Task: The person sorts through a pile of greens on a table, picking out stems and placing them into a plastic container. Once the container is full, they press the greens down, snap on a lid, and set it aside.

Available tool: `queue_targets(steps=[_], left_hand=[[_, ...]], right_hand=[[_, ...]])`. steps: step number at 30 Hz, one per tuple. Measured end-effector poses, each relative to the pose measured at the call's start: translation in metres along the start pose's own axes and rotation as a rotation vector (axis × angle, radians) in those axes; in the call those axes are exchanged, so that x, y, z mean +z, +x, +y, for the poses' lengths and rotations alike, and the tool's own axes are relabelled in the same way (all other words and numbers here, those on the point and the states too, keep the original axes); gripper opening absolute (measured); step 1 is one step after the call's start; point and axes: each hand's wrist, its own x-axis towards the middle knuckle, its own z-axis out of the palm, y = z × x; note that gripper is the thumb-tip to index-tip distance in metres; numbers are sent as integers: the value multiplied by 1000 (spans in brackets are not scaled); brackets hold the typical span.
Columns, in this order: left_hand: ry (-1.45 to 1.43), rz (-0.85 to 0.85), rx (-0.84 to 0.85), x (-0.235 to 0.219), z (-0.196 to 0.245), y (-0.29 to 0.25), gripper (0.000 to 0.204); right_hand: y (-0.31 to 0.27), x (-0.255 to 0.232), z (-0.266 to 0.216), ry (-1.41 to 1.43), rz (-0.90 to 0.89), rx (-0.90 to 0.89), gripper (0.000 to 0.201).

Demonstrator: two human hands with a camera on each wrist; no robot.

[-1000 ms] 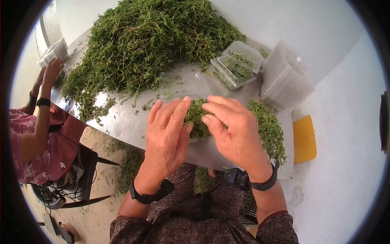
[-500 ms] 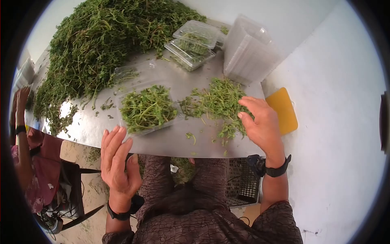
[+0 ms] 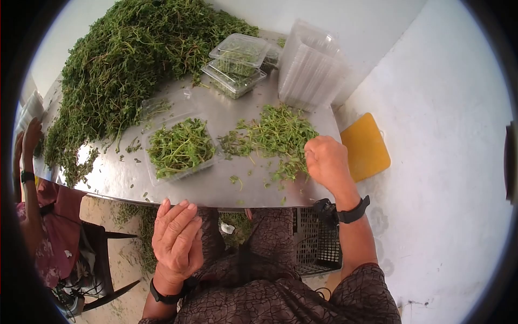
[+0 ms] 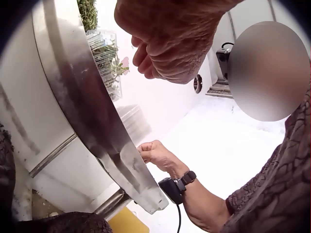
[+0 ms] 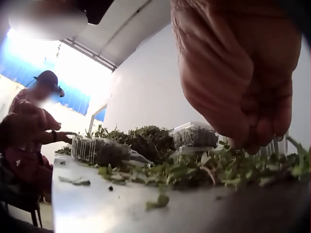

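Observation:
My right hand (image 3: pixel 327 162) is at the right edge of a small spread of leafy green sprigs (image 3: pixel 283 135). Its fingers curl down and pinch at the sprigs; in the right wrist view the fingertips (image 5: pixel 265 136) come right to the leaves, and the palm side hides part of the grip. Left of that spread, a clear plastic box (image 3: pixel 183 174) sits unlidded, heaped with the same greens (image 3: pixel 181 146). Just off the table's front edge hovers my left hand (image 3: pixel 177 237), fingers loosely extended and holding nothing.
A big mound of greens (image 3: pixel 124 65) covers the table's far left. Filled clear boxes (image 3: pixel 234 78) are stacked behind, beside a tall stack of nested boxes (image 3: pixel 308 70). A yellow board (image 3: pixel 367 148) stands by the wall. Another person's hands (image 3: pixel 31 140) are at far left.
Both hands have left the greens in the box. The left drew back to the table edge; the right moved to the loose sprigs and curled its fingers there. The head view swung right.

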Motion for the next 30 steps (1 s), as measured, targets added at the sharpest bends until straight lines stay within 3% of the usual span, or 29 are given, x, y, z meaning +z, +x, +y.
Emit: queue_targets(steps=[2,6,11,15,18,20,24,27,30], left_hand=[[-1,5,-2,0,0,0,17],[-8,6,-2,1,-1,-2,15],[-23,-15,-6,1,-3,-3,20],[-45,-28,2,4,-7,-7,24],[-62,-32,0,5,-7,-8,24],[-65,-34,-7,5,-7,-8,24],[-72,-29,-10,7,-8,-8,23],[-73,-19,-10,4,-9,-8,23],[-69,-15,-24,4,-12,-12,22]], right_hand=[[4,-10,-1,93,152,10,9],[10,-34,-6,273,99,218,8],[0,-41,1,73,-163,248,18],[-7,-39,7,-49,-186,219,24],[-8,-38,5,-68,-351,323,33],[-12,-26,8,-152,-239,221,29],[-5,-15,7,-81,-251,221,18],[-2,-14,12,-35,-130,204,13],[4,-30,7,177,-47,328,12]])
